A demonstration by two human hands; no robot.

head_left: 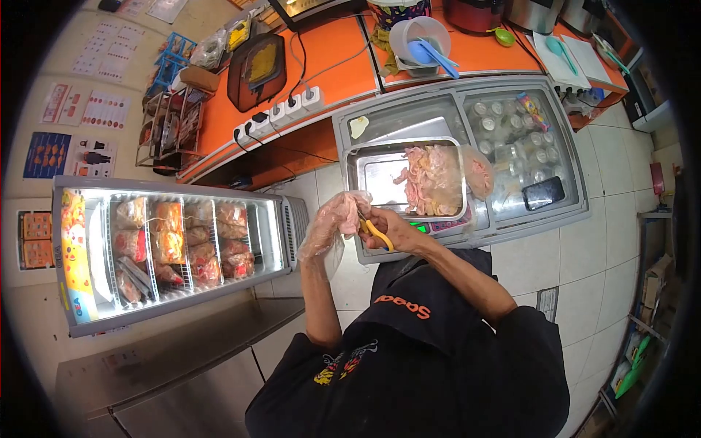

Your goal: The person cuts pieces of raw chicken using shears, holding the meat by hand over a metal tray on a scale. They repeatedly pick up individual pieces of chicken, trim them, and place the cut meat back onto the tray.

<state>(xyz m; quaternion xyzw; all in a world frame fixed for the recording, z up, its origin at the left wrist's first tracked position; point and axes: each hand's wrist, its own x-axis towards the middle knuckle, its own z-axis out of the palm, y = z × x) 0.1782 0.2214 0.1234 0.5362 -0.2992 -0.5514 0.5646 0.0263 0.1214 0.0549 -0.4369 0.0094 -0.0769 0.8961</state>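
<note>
My left hand, in a clear plastic glove, is closed around a piece of raw meat. Yellow-handled scissors sit in my right hand, which is bare, and their blades meet the meat beside my left fingers. Just beyond both hands, a metal tray holds a heap of pale pink raw meat on its right side. Against the tray's right edge rests a bag of pink meat. Under the tray's near edge a scale with a green display shows in part.
The tray stands on a glass-topped chest freezer with cans inside; a phone lies on its glass. To the left is a lit display fridge of bagged food. Behind, an orange counter carries power sockets and a plastic tub.
</note>
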